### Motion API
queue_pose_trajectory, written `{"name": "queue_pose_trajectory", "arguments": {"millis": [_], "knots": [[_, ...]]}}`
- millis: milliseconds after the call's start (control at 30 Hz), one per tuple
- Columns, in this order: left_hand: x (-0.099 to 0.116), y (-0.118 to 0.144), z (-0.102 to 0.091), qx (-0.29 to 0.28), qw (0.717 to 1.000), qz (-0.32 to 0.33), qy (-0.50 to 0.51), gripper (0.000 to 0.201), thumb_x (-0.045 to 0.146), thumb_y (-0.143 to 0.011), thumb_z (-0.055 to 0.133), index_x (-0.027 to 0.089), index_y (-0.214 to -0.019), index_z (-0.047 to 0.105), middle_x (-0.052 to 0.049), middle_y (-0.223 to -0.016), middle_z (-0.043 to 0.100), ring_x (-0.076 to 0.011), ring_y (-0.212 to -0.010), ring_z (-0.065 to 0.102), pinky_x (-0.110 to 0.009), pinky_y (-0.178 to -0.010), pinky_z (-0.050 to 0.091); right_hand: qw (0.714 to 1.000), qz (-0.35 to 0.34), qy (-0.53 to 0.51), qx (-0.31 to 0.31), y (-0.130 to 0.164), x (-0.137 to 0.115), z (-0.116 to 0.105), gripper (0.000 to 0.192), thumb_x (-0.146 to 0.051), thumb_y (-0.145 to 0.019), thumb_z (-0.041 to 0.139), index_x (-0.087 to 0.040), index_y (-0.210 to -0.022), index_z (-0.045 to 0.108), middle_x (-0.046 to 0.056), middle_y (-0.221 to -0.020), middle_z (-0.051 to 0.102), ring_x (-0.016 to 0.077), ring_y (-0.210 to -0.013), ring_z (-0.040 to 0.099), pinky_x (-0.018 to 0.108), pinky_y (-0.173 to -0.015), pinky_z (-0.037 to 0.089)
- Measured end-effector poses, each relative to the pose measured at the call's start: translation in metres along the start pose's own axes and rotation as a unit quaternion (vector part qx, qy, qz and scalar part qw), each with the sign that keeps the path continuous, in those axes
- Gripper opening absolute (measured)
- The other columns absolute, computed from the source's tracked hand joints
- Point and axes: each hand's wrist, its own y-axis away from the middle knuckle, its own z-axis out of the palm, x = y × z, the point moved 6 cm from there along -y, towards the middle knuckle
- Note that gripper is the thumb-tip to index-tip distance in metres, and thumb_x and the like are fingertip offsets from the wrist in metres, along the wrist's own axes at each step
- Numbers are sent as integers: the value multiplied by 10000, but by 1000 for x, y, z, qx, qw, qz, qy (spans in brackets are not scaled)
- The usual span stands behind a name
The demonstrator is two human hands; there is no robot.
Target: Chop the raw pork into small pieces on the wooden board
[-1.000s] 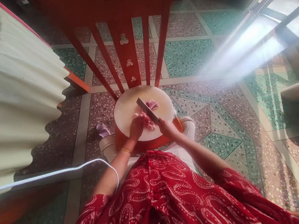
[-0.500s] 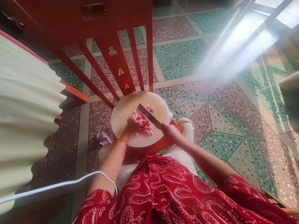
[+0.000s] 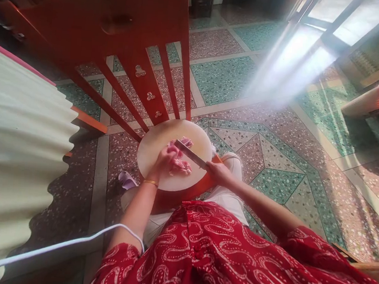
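At mid-frame, the knife shows a dull metal blade; the round board looks smooth and matt. Upper left, the chair is smooth, lacquered-looking wood. Lower centre, the shirt is matt cloth.

The chopping board sits on the chair, with the chair back behind it. On the board, the knife lies between a farther bit of meat and the nearer heap. The left hand is at the meat, left of the blade; the right hand is around the handle, at the board's right edge. A slipper is on the floor, left of the chair; a cloth hangs farther left.
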Motion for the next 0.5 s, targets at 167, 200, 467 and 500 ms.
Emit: {"name": "queue_pose_trajectory", "arguments": {"millis": [167, 200, 467, 500], "knots": [[-16, 11, -55, 53, 935, -98, 338, 187, 329, -677, 616, 170, -728, 533, 32, -612, 515, -84, -574, 488, -212, -577, 414, 984, -135, 51, -103, -5, 4, 8, 260, -274, -949, 423, -168, -887, 652, 48, -733, 672, 111, -608, 577, 214, -541, 322], [-17, 16, -62, 51, 927, -98, 359, 194, 318, -670, 637, 169, -740, 536, 36, -603, 512, -80, -568, 480, -204, -572, 407, 977, -157, 74, -123, -10, 5, 11, 252, -272, -940, 433, -178, -885, 660, 43, -732, 672, 111, -602, 574, 217, -532, 310], [-45, 75, -74, 87, 919, -127, 364, 256, 410, -756, 604, 161, -728, 549, 47, -510, 441, -72, -474, 399, -201, -481, 345, 960, -133, 195, -148, -92, -10, 18, 286, -261, -943, 378, -231, -1107, 610, 76, -902, 692, 182, -739, 639, 237, -565, 362], [-51, 82, -72, 98, 922, -135, 349, 274, 428, -765, 589, 155, -756, 566, 48, -509, 446, -70, -462, 388, -200, -468, 334, 965, -118, 187, -141, -96, -16, 17, 293, -256, -945, 369, -227, -1126, 598, 83, -921, 691, 190, -760, 644, 240, -576, 375]]}}
